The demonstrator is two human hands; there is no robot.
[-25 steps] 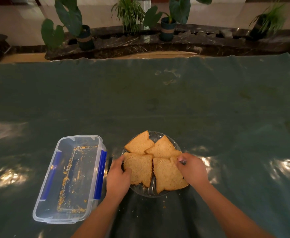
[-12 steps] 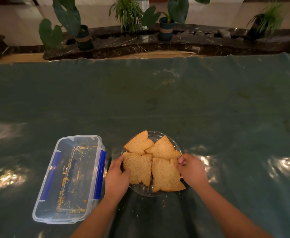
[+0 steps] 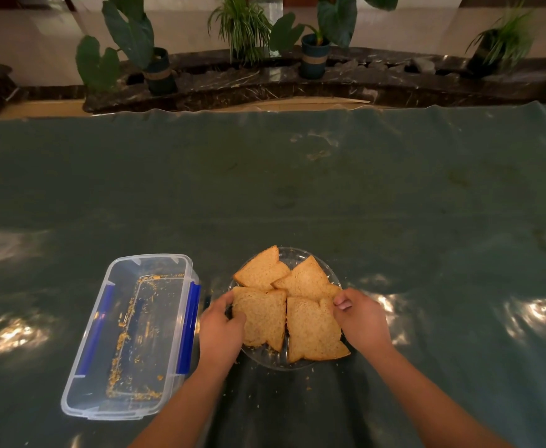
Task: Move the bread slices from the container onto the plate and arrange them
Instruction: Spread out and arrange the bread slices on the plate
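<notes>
While both hands grip slices, left hand point(image 3: 221, 328) on near-left slice point(image 3: 262, 316), right hand point(image 3: 360, 320) on near-right slice point(image 3: 312, 331), glass plate point(image 3: 300, 363) mostly covered, crumb-strewn container point(image 3: 129, 334) just left, potted plants point(image 3: 242, 30) behind.

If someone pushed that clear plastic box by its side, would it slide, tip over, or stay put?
Probably slide easily: the container holds only crumbs, so it looks light, and the table cover looks smooth and shiny. Tipping seems unlikely, since it is long, low and lies flat. Its thin clear walls might flex a little under a push.
</notes>
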